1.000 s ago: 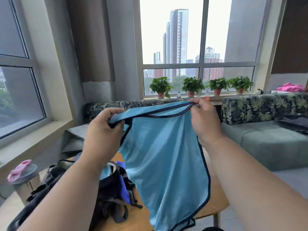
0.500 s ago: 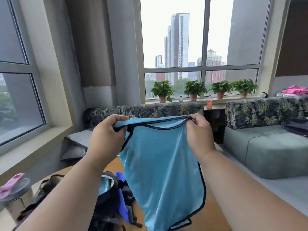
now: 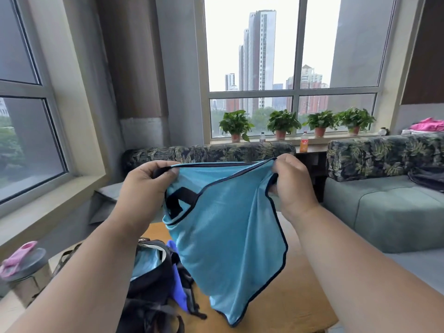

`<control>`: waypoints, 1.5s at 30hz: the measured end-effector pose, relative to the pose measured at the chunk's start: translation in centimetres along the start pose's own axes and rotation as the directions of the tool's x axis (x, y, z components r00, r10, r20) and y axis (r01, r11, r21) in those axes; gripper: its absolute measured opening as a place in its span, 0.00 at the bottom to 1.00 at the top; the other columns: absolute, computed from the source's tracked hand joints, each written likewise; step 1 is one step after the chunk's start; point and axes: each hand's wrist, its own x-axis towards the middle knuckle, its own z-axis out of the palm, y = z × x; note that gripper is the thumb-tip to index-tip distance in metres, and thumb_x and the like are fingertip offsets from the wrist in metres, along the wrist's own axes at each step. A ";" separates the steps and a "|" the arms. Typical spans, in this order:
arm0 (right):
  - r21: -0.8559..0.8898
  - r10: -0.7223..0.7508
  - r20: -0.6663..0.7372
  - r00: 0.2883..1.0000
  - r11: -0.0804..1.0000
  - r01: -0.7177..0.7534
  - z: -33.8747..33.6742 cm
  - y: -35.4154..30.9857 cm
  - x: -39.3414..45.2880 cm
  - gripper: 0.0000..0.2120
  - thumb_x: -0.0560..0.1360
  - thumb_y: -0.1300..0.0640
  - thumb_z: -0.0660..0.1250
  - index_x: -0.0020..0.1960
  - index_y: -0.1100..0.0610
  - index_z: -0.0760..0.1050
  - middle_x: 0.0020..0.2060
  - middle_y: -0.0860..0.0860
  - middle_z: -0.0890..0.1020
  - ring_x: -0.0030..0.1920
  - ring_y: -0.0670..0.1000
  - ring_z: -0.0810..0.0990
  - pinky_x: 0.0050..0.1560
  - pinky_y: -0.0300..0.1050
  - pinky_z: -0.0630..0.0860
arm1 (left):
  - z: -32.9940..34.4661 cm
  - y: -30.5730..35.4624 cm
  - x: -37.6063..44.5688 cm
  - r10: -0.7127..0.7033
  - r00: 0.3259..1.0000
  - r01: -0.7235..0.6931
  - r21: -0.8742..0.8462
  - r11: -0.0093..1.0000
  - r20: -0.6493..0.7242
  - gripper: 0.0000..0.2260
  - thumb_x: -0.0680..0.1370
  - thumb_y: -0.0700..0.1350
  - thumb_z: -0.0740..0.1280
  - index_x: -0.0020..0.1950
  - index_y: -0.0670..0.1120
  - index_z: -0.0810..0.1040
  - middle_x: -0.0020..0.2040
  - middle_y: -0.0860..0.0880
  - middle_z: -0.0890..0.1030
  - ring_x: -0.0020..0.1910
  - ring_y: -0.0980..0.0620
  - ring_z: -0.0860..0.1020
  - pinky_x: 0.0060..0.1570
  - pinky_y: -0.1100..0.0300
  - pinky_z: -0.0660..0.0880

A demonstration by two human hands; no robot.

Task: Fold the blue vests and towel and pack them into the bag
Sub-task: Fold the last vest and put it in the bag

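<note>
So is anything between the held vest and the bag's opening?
Nothing visible. Both hands, left and right, hold the blue vest in the air, with the open black bag below-left on the wooden table.

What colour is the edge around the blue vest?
The trim on the vest is dark navy, almost black. The head view shows it best.

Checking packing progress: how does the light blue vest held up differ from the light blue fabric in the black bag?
The held light blue mesh vest hangs spread open from left hand and right hand; the light blue fabric lies tucked in the black backpack, mostly hidden. Both share one colour.
</note>
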 end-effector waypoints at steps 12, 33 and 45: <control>-0.429 0.231 0.570 0.789 0.902 0.046 -1.2 2.2 -1.5 0.08 0.71 0.57 0.66 0.35 0.47 0.74 0.34 0.46 0.74 0.37 0.47 0.71 0.45 0.48 0.66 | -1.0 -3.7 0.6 -0.070 0.991 0.075 0.044 0.996 -0.118 0.05 0.83 0.46 0.71 0.52 0.50 0.87 0.44 0.48 0.84 0.42 0.49 0.80 0.46 0.48 0.79; -0.174 0.298 0.562 0.772 0.955 -0.242 3.5 4.2 -7.3 0.03 0.82 0.59 0.66 0.50 0.54 0.78 0.44 0.55 0.82 0.44 0.53 0.79 0.47 0.50 0.74 | 0.6 -11.6 -8.5 -0.349 0.799 0.200 0.332 0.922 0.490 0.28 0.73 0.41 0.78 0.69 0.58 0.73 0.57 0.55 0.85 0.55 0.57 0.84 0.54 0.59 0.81; -0.655 0.635 0.310 0.708 0.682 -0.325 -1.9 15.0 -9.1 0.14 0.74 0.53 0.68 0.60 0.49 0.78 0.52 0.47 0.82 0.50 0.46 0.79 0.44 0.41 0.74 | -2.5 -13.0 -6.2 -0.426 0.894 0.432 -0.016 0.902 0.138 0.26 0.79 0.32 0.58 0.26 0.52 0.79 0.25 0.55 0.77 0.26 0.56 0.74 0.31 0.62 0.73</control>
